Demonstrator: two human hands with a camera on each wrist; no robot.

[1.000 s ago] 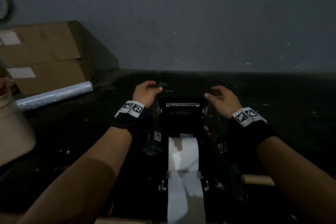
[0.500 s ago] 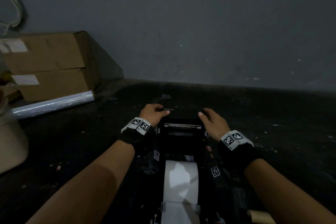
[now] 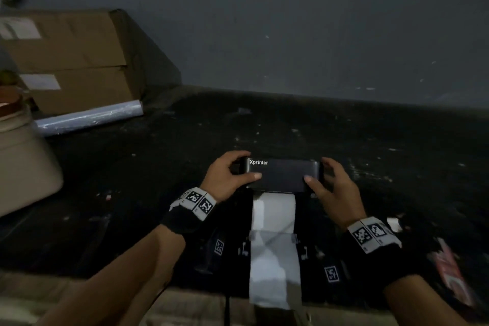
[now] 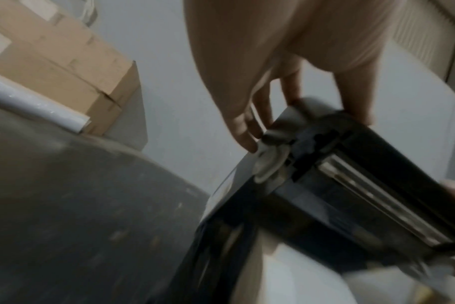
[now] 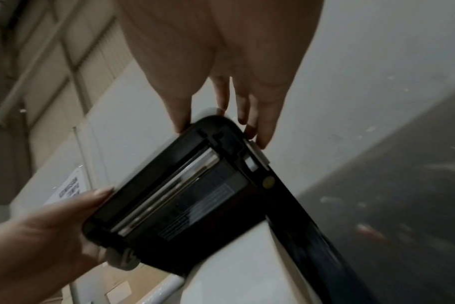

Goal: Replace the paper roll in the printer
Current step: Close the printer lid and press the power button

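A black printer lid (image 3: pixel 281 173) marked "Xprinter" tilts down over the printer body, partly lowered. My left hand (image 3: pixel 229 176) grips its left end, thumb on top and fingers on the far side. My right hand (image 3: pixel 332 188) grips the right end the same way. White paper (image 3: pixel 274 219) runs from under the lid toward me over the printer's front. From the wrist views I see the lid's underside (image 5: pixel 185 197) with its shiny roller bar (image 4: pixel 372 197), and the paper roll (image 5: pixel 237 267) below it. The left hand (image 4: pixel 249 115) holds the lid's corner by a grey latch.
Stacked cardboard boxes (image 3: pixel 66 61) and a roll of clear film (image 3: pixel 90 119) lie at the far left against the grey wall. A beige container (image 3: pixel 21 164) stands at the left edge. A red-and-white packet (image 3: pixel 449 270) lies at the right on the dark worktop (image 3: pixel 132 180).
Both hands took hold of the open lid's ends and swung it down toward me over the paper. Its top face with the logo now shows, where the open inside showed before.
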